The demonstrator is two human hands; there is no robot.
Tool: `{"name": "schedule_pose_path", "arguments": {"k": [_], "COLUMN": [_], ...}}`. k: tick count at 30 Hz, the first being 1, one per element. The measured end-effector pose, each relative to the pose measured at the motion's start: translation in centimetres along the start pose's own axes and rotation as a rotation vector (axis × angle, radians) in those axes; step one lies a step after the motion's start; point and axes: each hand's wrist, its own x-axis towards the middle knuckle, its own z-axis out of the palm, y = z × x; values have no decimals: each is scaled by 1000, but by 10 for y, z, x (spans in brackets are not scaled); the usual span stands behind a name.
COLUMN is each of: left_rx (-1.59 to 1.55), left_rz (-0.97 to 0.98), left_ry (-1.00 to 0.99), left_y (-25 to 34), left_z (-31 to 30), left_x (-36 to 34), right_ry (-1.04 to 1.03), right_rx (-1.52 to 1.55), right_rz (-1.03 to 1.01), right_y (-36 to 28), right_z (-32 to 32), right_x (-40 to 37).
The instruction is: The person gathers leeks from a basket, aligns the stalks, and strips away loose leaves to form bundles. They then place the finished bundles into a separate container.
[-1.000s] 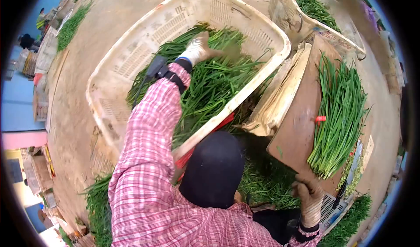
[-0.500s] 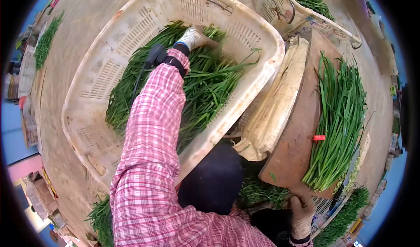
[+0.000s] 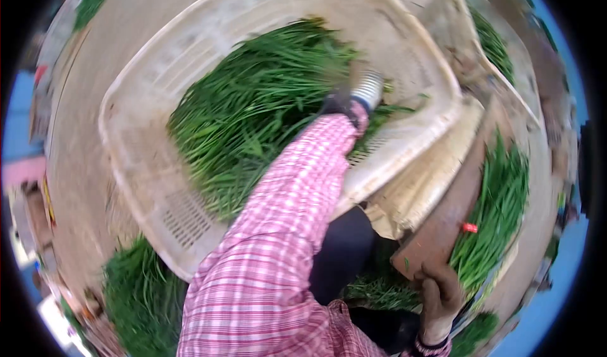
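My left hand (image 3: 360, 82), in a glove with a white ribbed cuff, is inside the large white plastic basket (image 3: 142, 208), at the right end of a heap of long green chives (image 3: 253, 98). Motion blurs its fingers, so its grip does not show. At the lower right, my right hand (image 3: 439, 297) wears a brownish glove. Its fingers are loosely bent and apart, with nothing seen between them. It is close to the lower end of a brown board (image 3: 430, 224), where a bundle of chives (image 3: 490, 211) lies with a red band (image 3: 470, 228) on it.
Another crate (image 3: 518, 98) with greens stands at the upper right. A pale yellowish sheet (image 3: 423, 174) lies between basket and board. More greens (image 3: 142, 297) are on the floor at the lower left, and loose ones (image 3: 382, 290) lie beneath the board by my dark-clothed knee (image 3: 344, 246).
My left hand has moved from the top of the heap rightward and down to its right end. The view has shifted. My right hand is raised nearer the banded chives.
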Motion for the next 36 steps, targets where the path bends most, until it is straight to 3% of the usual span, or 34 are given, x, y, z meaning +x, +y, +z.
{"name": "schedule_pose_path", "arguments": {"k": [2, 4, 7, 8, 9, 10, 11, 12, 13, 14, 15, 16, 18, 20, 21, 22, 23, 24, 25, 28, 29, 31, 34, 36], "left_rx": [43, -99, -279, -225, -418, -953, -971, -371, -443, -1121, -1216, -1464, -1342, -1442, -1598, -1213, -1356, -1301, -1363, -1328, -938, -1099, -1134, -1310], "left_rz": [21, 76, 76, 227, 216, 162, 143, 600, 373, 120, 194, 251, 179, 142, 310, 287, 426, 553, 565, 482, 340, 461, 395, 615], "left_ry": [127, -31, 49, 110, 106, -101, -43, 491, 371, 397, 501, 461, 490, 444, 490, 702, 660, 688, 707, 663, 760, 701, 523, 381], "left_y": [1, -12, -37, -51, -70, -84, -90, -131, -145, -159, -162, -160, -157, -133, -137, -138, -132, -135, -132, -108, -98, -92, -74, -77], "left_z": [3, -19, -30, -44, -42, -78, -109, -71, -104, -116, -140, -160, -182, -197, -190, -199, -208, -215, -216, -243, -249, -228, -222, -205], "left_x": [0, -9, -18, -20, -6, -26, -36, 44, 23, 10, -9, -29, -40, -58, -51, -51, -62, -65, -66, -91, -99, -99, -114, -104], "right_ry": [-89, 131, 96, 110, 46, 46, 35, 20, 23, 3, -18, -14, -48, -50, -90, -50, 2, 55, 101, 212, 236, 285, 157, -80], "right_rx": [32, 170, 104, 107, 109, 127, 154, 184, 189, 193, 198, 203, 201, 182, 146, 160, 191, 225, 42, 42, 44, -55, -36, 226], "right_rz": [-47, 221, 188, 199, 169, 176, 173, 166, 174, 215, 249, 245, 265, 187, 133, 100, 49, -8, -168, -510, -636, -765, -769, -854], "right_y": [18, 22, 22, 20, 20, 14, 15, 16, 20, 24, 26, 24, 17, 6, 0, -8, -17, -25, -31, -80, -98, -111, -132, -126], "right_z": [-3, 3, 8, 9, 6, 10, 11, 13, 14, 15, 17, 18, 23, 18, 15, 10, 5, 1, -6, 1, 6, 38, 86, 118], "right_x": [-9, -20, -18, -23, -25, -25, -27, -30, -32, -33, -32, -31, -29, -20, -14, -9, 0, 11, 28, 94, 117, 174, 218, 240]}}
